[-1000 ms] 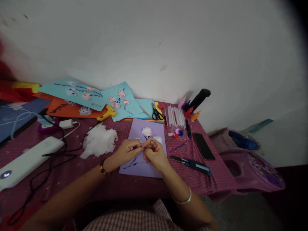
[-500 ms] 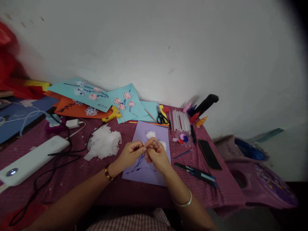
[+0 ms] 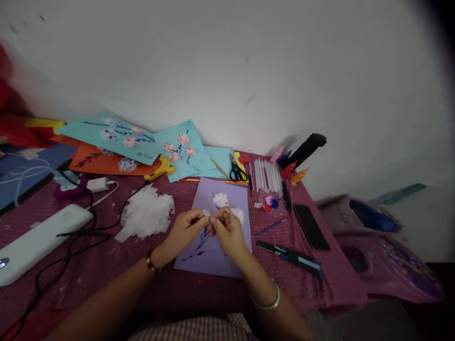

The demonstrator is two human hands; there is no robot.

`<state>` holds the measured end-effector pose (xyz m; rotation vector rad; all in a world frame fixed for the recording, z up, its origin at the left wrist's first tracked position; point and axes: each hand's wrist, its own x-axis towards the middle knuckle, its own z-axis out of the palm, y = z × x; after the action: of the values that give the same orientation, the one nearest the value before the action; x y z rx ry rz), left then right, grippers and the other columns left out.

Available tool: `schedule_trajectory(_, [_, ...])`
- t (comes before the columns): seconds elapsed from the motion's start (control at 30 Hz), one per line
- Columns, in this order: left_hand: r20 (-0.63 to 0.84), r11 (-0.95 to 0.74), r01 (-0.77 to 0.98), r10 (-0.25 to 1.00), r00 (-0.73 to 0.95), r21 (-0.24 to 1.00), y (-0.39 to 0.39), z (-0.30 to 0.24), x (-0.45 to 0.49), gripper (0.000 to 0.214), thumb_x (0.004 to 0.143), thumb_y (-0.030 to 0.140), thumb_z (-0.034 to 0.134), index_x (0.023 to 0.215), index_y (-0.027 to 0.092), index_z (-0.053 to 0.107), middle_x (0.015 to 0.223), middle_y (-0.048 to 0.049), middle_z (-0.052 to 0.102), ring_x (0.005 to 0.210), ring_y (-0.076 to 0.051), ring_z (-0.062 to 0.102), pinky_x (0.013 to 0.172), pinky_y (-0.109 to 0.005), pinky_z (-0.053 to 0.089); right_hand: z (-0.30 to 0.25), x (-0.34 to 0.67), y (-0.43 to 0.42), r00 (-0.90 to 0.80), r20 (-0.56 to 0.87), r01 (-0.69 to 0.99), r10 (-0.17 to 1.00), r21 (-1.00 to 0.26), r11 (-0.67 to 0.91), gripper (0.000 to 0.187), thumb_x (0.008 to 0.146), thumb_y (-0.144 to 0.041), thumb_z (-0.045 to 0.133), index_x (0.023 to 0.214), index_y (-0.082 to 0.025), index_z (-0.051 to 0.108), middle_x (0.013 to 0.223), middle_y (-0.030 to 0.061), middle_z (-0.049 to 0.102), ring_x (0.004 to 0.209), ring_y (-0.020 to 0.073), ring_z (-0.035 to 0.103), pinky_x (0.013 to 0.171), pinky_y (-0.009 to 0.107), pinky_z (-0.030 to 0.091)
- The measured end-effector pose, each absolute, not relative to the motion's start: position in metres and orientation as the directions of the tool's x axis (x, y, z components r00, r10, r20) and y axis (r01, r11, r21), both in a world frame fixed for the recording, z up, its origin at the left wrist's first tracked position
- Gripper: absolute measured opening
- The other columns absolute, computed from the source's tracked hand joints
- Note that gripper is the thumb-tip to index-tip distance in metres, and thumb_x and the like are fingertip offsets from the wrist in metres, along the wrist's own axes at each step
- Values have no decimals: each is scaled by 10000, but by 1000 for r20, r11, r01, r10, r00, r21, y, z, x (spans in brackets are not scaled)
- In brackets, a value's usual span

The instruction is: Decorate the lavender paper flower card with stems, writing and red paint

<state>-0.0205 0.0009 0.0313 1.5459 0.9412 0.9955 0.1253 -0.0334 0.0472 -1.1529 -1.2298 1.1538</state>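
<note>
My left hand (image 3: pixel 187 228) and my right hand (image 3: pixel 228 234) meet fingertip to fingertip above a purple sheet of paper (image 3: pixel 222 263). Thumb and fingers are pinched together on both; whatever lies between them is too small to make out. Dark blue painted branches (image 3: pixel 202 246) run across the sheet below my hands. Near the top of the sheet sits a white tissue-paper flower (image 3: pixel 221 199), and another white flower (image 3: pixel 238 215) shows just beyond my right hand. To the left of the sheet lies a pile of white tissue-paper squares (image 3: pixel 147 212).
A yellow glue gun (image 3: pixel 160 168), black scissors (image 3: pixel 237 169) and white glue sticks (image 3: pixel 267 175) lie behind. At the right are paint dabs (image 3: pixel 269 203), a brush (image 3: pixel 270 228), a utility knife (image 3: pixel 289 258) and a phone (image 3: pixel 312 227). A white power bank (image 3: pixel 44 241) and black cable stand left.
The view has shifted slightly, so the things on the left sit further left. My hands stay pinched together, with my right fingers drawn closer to the left fingertips.
</note>
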Motion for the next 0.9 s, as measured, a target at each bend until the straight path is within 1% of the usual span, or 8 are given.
schedule_trajectory(0.1, [50,-79,56,913,405,995,0,29,-18,358,861,403,562,591,176,506,527,57,450,508,-92,387,520,-224,319,41,127,-32,10,106,44,994,-993,105,177,860,-342,548,747,-230,471,581,-56,529,481,105,517,496,233,435])
schedule_trajectory(0.2, [10,-4,-14,879,476,1000,-4,31,-16,511,900,592,433,604,182,507,512,39,447,477,-102,400,509,-249,349,36,130,-31,17,155,116,988,-981,152,169,891,-326,513,760,-230,470,597,-50,523,515,110,520,533,244,429])
schedule_trajectory(0.33, [33,50,-151,864,502,987,-1,41,-22,712,786,848,231,622,204,487,488,30,418,451,-117,382,491,-280,354,35,137,-27,53,132,67,990,-989,129,224,918,-403,485,773,-237,446,558,-64,502,477,110,498,511,243,410])
schedule_trajectory(0.5, [6,56,-179,944,330,982,15,47,-33,461,887,613,405,774,193,557,554,28,476,498,-123,423,517,-265,367,48,155,-24,137,214,100,967,-974,201,382,967,-495,389,696,-232,443,525,-52,481,478,112,459,530,251,392])
schedule_trajectory(0.57, [39,-25,-63,973,227,998,20,43,-36,391,911,533,409,823,191,579,685,-5,551,656,-151,520,665,-292,443,54,168,-24,178,261,128,949,-962,241,429,978,-494,370,649,-228,444,514,-40,483,483,114,458,540,255,389])
schedule_trajectory(0.67, [60,-68,63,991,123,996,24,37,-39,295,922,451,448,911,202,606,921,-32,604,938,-184,548,906,-322,416,60,195,-30,274,311,183,910,-946,268,430,976,-468,398,626,-225,456,526,-31,496,505,122,476,552,258,391])
schedule_trajectory(0.77, [31,-47,137,993,113,989,26,32,-39,270,905,427,489,1018,216,613,1043,-34,606,1051,-208,525,996,-360,374,56,226,-44,341,308,343,888,-920,187,401,967,-442,414,639,-222,481,565,-21,532,555,134,507,598,263,412])
schedule_trajectory(0.9, [3,-22,147,992,129,989,30,20,-36,321,856,444,538,1052,201,610,1131,-61,584,1143,-242,499,1040,-423,375,35,251,-65,276,203,644,939,-765,-23,337,929,-420,437,761,-196,623,742,56,684,719,198,625,682,299,455])
